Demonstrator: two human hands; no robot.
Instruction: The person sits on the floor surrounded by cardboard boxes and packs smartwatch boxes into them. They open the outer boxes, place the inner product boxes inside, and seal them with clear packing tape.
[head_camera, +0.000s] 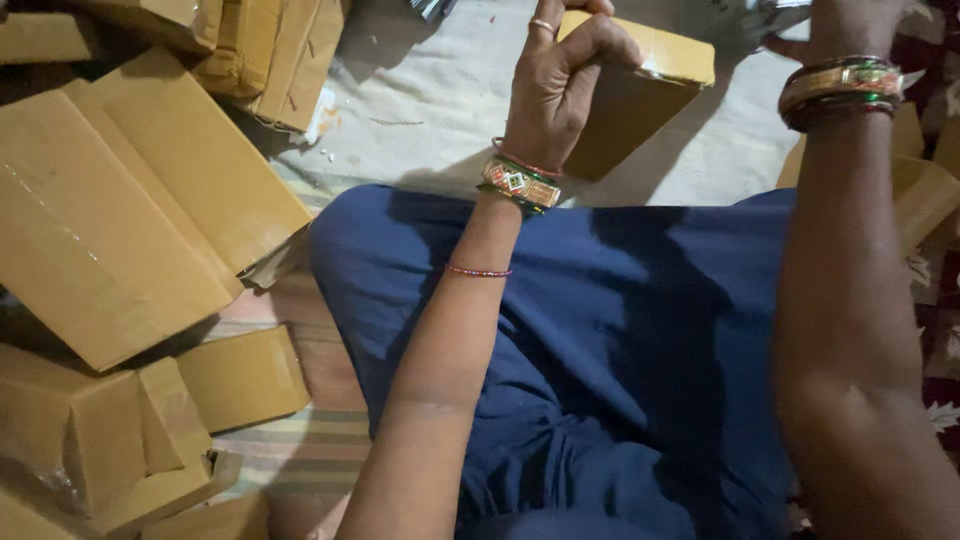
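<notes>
Head view looks down at a person sitting on the floor with legs in dark blue cloth.

A small brown cardboard box is held up over the pale floor mat, just past the knees. Its flaps look shut, so what is inside cannot be seen. On the left lies a heap of more boxes. One big flat cardboard box rests on top of the heap. A smaller box sits below it, and more folded boxes lean together at the top left. All of them look shut or flat, and nothing shows inside them. A striped mat peeks out under the heap.

The left hand is curled tight around the near left side of the small box, with fingers over the top edge. It wears a ring and bright bangles at the wrist. The right hand is mostly cut off by the top edge. It is near the right end of the small box, beside something shiny, but it cannot be told if it is open or closed. More brown boxes sit at the far right.
</notes>
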